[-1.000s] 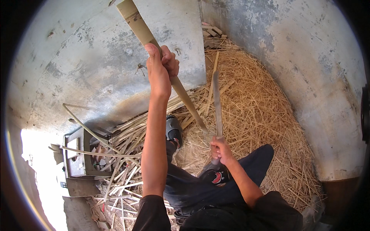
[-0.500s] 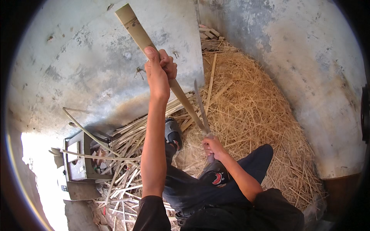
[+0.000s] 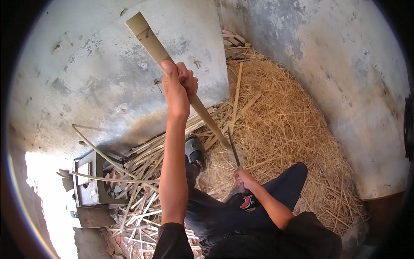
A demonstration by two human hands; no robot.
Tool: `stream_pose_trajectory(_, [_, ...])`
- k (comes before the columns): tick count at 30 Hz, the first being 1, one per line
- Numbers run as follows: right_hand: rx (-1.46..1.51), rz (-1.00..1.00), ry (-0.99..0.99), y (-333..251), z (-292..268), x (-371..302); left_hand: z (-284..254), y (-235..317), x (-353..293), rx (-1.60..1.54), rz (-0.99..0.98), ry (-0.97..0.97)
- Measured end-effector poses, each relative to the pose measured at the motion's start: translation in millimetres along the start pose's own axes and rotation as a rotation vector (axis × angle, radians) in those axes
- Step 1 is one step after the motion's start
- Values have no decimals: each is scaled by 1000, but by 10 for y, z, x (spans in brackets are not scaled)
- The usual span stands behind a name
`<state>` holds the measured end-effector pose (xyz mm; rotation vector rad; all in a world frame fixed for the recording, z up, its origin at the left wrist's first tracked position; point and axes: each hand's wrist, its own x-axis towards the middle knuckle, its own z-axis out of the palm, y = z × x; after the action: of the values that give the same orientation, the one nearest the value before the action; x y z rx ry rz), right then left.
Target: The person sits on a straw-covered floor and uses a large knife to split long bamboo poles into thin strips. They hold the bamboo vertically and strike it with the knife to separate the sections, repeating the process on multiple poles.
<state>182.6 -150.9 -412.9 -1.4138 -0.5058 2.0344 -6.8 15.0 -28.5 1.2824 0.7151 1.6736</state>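
Note:
My left hand (image 3: 178,88) is raised and wrapped round a long, flat bamboo strip (image 3: 148,39). The strip slants from the upper left down toward the right, and its lower end is beside the knife. Lower and nearer my body, my right hand (image 3: 243,178) grips a long-bladed knife (image 3: 233,148) by its handle, mostly covered by the fingers. The blade points up and away from me. Whether its edge touches the strip's lower end I cannot tell. A dark knee pad with a red patch (image 3: 247,202) lies just below my right hand.
Thin bamboo shavings (image 3: 284,116) are heaped on the right, against a worn wall (image 3: 345,64). Split strips (image 3: 146,159) lie scattered on the left beside a grey metal box (image 3: 89,181). My shoe (image 3: 195,151) stands between the two piles.
My right hand has drawn the knife down toward me, and the blade now looks shorter and steeper. My left hand has sunk slightly with the bamboo strip, keeping its grip.

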Motion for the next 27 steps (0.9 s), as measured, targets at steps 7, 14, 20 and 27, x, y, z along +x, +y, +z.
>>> stream_pose_trajectory(7, [158,-23,-144,-223,112,-403,-7,40,-58,-69,-82,-23])
stream_pose_trajectory(14, [191,-532,-315,-1184,542,-1073,-111,66,-77,-107,-82,-74])
stream_pose_trajectory(20, [50,-20,-224,-591,412,-444,-153,34,-49,-228,-118,-114])
stream_pose_trajectory(27, [85,-337,-207,-1309,593,-1150,-138,72,-83,-166,-109,-120])
